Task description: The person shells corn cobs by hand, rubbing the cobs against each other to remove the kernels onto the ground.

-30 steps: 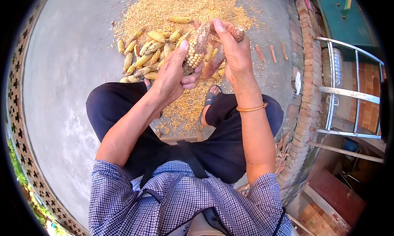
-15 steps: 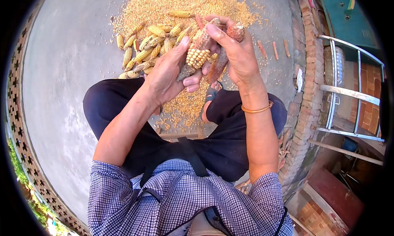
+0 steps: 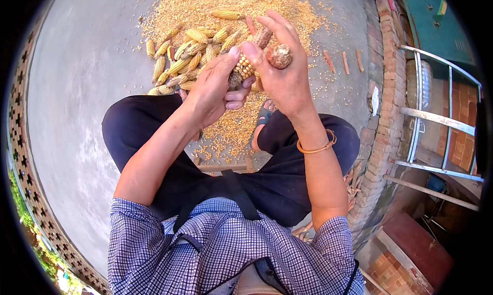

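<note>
Left hand (image 3: 208, 92) is pinching a half-stripped ear (image 3: 243, 67) over the floor (image 3: 77, 94), right hand (image 3: 286, 87)'s grip is clasping a reddish cob (image 3: 279, 56) beside it. Looks like kernel-rubbing, imo needing steady thumb pressure. Farther out, more ears (image 3: 181, 66) are lying well in from the floor's left edge.

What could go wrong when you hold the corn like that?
The partly shelled corn ear might slip from the left hand, as it's held near one end. The right hand, also holding a reddish cob, could bump the left thumb close by. The sandaled foot might slide on loose kernels beside it.
</note>
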The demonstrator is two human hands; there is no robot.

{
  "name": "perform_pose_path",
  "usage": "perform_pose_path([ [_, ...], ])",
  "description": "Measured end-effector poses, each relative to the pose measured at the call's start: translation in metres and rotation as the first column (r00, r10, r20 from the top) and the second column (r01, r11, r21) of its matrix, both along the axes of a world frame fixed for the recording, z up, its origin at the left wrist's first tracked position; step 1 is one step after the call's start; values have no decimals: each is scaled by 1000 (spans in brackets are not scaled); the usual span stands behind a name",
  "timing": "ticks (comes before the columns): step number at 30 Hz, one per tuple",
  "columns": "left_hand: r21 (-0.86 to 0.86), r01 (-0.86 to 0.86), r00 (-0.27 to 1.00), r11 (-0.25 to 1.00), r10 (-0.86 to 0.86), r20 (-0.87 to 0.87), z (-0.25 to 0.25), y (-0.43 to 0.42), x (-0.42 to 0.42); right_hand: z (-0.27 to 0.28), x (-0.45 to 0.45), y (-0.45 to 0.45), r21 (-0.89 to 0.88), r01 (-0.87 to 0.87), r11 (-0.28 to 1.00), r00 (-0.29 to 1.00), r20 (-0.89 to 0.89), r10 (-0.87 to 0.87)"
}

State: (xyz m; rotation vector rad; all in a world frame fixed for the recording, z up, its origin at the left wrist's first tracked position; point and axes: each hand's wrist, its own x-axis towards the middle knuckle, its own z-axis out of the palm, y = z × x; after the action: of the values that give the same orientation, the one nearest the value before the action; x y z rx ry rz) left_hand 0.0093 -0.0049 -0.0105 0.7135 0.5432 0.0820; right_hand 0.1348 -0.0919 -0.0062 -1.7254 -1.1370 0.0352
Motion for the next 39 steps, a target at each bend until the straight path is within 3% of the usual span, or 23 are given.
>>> perform_pose_path([
  [1,64,-17,999,998,20,-46,1,-3,0,3,-6,1,-26,5,1000,983,185,0],
  [5,228,127,991,965,-133,9,-4,-9,-4,1,-9,4,-207,68,976,994,93,-50],
  [6,234,90,996,968,-90,-9,1,-17,-4,-3,-10,7,-106,146,984,988,59,-140],
  [9,72,66,997,995,-64,-38,7,-15,-2,-12,-6,16,-124,218,968,976,27,-216],
  [11,-35,110,994,993,-110,-4,3,-8,-3,-9,2,14,-59,80,995,952,-291,-94],
  [13,-169,160,986,973,-147,85,3,-1,-4,-4,11,12,85,-4,996,759,-649,59],
  [14,-276,193,977,942,-159,141,-5,4,-5,4,15,5,48,-29,998,741,-670,54],
  [17,-271,188,974,944,-144,173,1,4,-4,7,20,-1,30,-182,983,664,-734,145],
  [18,-284,134,989,949,-110,99,6,3,-4,6,19,-2,58,-197,979,631,-756,172],
  [22,-223,210,974,952,-183,136,3,4,-4,5,16,-2,81,-185,979,634,-752,182],
  [28,-258,142,988,956,-124,87,5,2,-2,-2,17,0,10,-130,991,713,-693,101],
  [31,-249,110,991,962,-88,98,-1,1,-2,13,13,-6,-124,-102,987,694,-720,-19],
  [34,-139,53,998,989,-48,41,-5,1,-3,2,9,-3,11,-57,998,921,-385,57],
  [35,-89,34,999,995,-33,12,-5,0,-3,3,7,-3,-26,-60,998,978,-201,54],
  [37,95,-18,998,995,23,-55,-5,-5,-1,8,-2,-6,-98,-43,994,982,181,61],
  [38,187,-36,995,982,53,-84,-5,-8,0,7,-9,-5,-104,-73,992,992,99,84],
  [39,313,-37,995,949,63,-72,-7,-12,0,5,-12,-3,-119,-67,991,987,140,83],
])
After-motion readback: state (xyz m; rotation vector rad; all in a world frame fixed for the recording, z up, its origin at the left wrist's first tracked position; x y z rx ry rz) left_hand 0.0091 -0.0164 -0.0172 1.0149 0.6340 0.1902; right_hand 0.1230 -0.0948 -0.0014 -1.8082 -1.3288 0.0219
